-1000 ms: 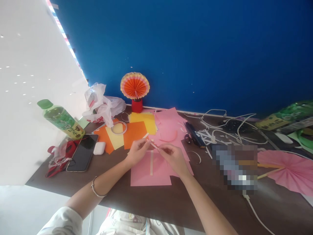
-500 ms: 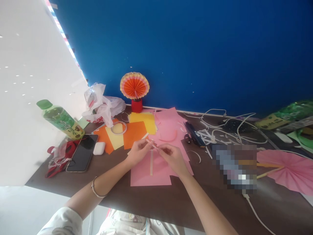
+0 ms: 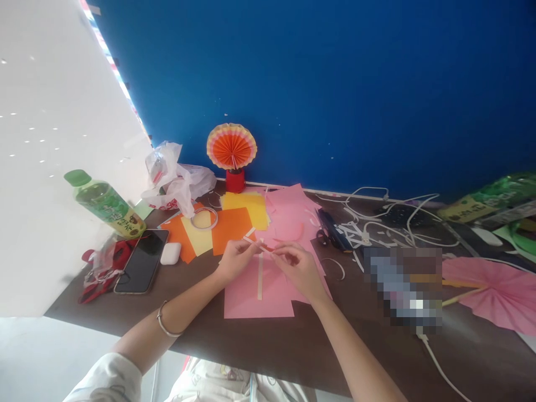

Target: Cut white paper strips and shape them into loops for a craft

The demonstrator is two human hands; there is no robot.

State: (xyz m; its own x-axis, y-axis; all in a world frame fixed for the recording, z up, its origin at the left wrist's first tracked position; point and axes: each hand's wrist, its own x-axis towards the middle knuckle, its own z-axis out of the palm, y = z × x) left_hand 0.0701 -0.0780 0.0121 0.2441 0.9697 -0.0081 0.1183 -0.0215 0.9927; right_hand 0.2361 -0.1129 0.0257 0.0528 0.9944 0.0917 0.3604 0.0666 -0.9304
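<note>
My left hand (image 3: pixel 238 259) and my right hand (image 3: pixel 298 267) meet above the pink paper sheets (image 3: pixel 257 308). Both are closed, thumb and fingertips pinching a thin narrow strip (image 3: pixel 267 248), pale at its ends and reddish-orange in the middle. Its material is too small to make out. Beneath my hands, a cream-coloured strip (image 3: pixel 260 279) lies lengthwise on the pink paper. Orange paper (image 3: pixel 230 226) lies just beyond my left hand. A curved pink paper piece (image 3: pixel 288 234) rests past my right fingertips.
A roll of tape (image 3: pixel 204 219), a phone (image 3: pixel 141 262), a white earbud case (image 3: pixel 171 253) and a green-capped bottle (image 3: pixel 104 204) sit left. Behind stands a pleated paper fan (image 3: pixel 231 146). Right are scissors (image 3: pixel 322 237), white cables (image 3: pixel 412 223) and a pink pleated fan (image 3: pixel 494 287).
A reddish-orange stretch of the strip now shows between my fingertips, where mostly a pale strip showed before. Both hands stay nearly in place.
</note>
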